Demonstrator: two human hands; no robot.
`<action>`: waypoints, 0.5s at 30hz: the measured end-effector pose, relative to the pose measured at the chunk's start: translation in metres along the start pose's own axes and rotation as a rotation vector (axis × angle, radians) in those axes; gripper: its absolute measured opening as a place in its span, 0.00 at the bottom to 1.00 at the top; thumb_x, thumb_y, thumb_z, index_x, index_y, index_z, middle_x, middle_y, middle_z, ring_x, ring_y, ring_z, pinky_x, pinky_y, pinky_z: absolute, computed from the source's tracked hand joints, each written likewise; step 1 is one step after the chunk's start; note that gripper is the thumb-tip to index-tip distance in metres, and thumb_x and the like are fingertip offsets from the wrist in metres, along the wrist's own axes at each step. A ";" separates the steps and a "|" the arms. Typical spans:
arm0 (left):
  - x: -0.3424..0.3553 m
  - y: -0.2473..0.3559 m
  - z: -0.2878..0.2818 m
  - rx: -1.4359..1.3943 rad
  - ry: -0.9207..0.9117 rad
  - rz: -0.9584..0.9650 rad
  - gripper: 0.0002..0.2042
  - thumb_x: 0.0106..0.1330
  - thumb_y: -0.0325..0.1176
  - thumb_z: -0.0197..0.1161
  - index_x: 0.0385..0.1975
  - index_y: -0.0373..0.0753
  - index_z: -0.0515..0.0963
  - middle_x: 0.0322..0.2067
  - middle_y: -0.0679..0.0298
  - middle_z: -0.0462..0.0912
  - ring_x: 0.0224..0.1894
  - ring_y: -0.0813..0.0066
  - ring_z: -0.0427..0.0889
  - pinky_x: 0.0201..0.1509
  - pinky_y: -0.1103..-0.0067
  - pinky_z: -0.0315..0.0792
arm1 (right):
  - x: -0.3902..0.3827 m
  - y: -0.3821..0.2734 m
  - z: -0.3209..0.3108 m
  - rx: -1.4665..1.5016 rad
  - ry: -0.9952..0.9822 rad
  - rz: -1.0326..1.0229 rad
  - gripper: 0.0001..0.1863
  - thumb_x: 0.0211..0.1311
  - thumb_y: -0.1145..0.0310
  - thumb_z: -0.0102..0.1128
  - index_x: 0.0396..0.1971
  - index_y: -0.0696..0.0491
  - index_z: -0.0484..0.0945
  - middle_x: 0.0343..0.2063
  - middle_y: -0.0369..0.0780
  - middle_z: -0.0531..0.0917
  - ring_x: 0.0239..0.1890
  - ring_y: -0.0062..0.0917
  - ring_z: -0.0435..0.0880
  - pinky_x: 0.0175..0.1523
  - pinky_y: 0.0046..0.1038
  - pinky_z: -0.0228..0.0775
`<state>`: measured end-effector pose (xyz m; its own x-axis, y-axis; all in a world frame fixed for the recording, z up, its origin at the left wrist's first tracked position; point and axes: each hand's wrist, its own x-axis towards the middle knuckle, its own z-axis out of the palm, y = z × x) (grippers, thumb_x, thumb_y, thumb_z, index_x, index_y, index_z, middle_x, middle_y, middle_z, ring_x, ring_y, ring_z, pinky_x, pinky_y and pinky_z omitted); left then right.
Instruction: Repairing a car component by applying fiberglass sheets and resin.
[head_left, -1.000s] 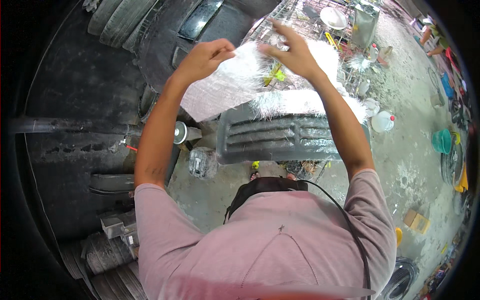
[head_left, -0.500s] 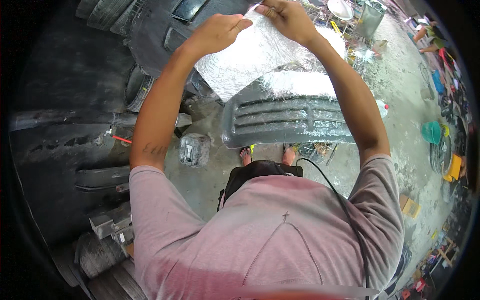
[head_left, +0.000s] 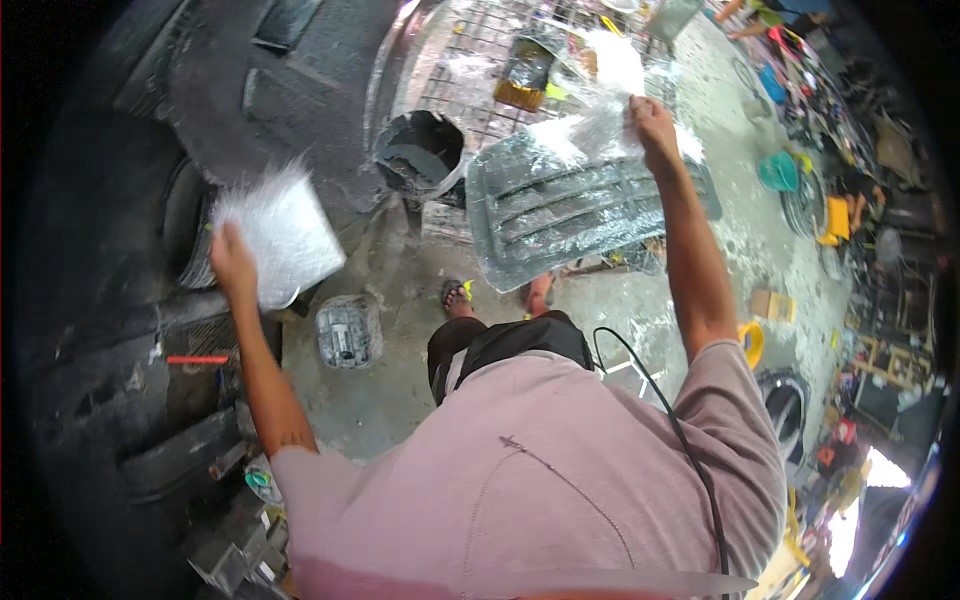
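Right of the left hand, a white sheet seems gripped.

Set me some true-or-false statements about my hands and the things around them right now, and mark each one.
1. The left hand holds a white fibrous sheet. True.
2. Both hands grip that same sheet. False: the right hand is apart from it, at other white fibrous material.
3. A dark bucket stands left of the ribbed panel. True.
4. The teal basin sits on the panel. False: the teal basin is on the floor, to the right.
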<state>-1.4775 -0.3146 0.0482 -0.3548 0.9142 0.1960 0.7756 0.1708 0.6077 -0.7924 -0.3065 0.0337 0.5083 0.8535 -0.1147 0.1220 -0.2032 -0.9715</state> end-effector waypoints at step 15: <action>-0.416 -0.265 -0.026 0.152 -0.592 -0.774 0.24 0.77 0.44 0.46 0.47 0.23 0.76 0.44 0.39 0.82 0.45 0.48 0.81 0.53 0.66 0.70 | -0.045 -0.033 0.055 0.421 -0.285 0.352 0.23 0.63 0.69 0.67 0.55 0.54 0.70 0.42 0.36 0.82 0.44 0.21 0.81 0.45 0.29 0.76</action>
<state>-1.5491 -0.7493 -0.1747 -0.5064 0.5592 -0.6564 0.5132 0.8072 0.2917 -0.8665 -0.3121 0.0592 0.2019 0.8762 -0.4377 -0.3884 -0.3387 -0.8570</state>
